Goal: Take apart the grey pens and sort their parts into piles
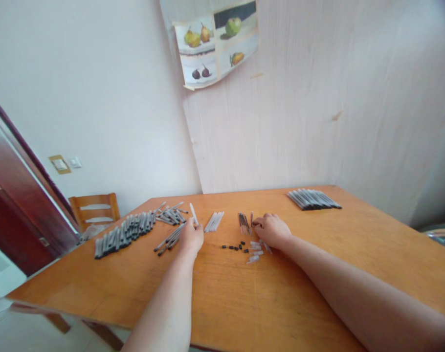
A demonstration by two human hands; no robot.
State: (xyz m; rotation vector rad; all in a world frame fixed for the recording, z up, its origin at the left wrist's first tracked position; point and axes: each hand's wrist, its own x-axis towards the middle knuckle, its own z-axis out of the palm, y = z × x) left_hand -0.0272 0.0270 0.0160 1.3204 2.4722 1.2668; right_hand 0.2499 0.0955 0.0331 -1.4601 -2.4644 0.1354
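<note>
Holding one slim, whitish plastic tube (193,214) between the thumb and fingers of our left hand (192,237), we have its long end pointing up and away from us, which seems a sound grip, since that end lies free of the fingers. Our right hand (272,229) is farther right, its fingers bent and drawn close together at a single thin, dark rod (251,219); we cannot tell whether the fingertips pinch it or only touch it. Just left of it lies a small group of thin, dark rods (244,223), so we would do well to take one by its end and leave its neighbours lined up. Between that group and our left hand lies a tidy set of whitish plastic tubes (214,221). On the near side, small black cylindrical pieces (236,248) and short, clear plastic caps (255,253) lie loose on the orange-brown wooden table (244,303); the caps are right beside our right hand, so lifting the wrist rather than dragging it should avoid scattering them. A few grey pens with black ends (169,239) lie just left of our left hand, where a careless elbow or finger could roll them. A light, steady pinch probably suits such narrow pieces best. Farther left spreads a long row of similar pens (125,232), and another row of pens (314,199) lies at the far right.
</note>
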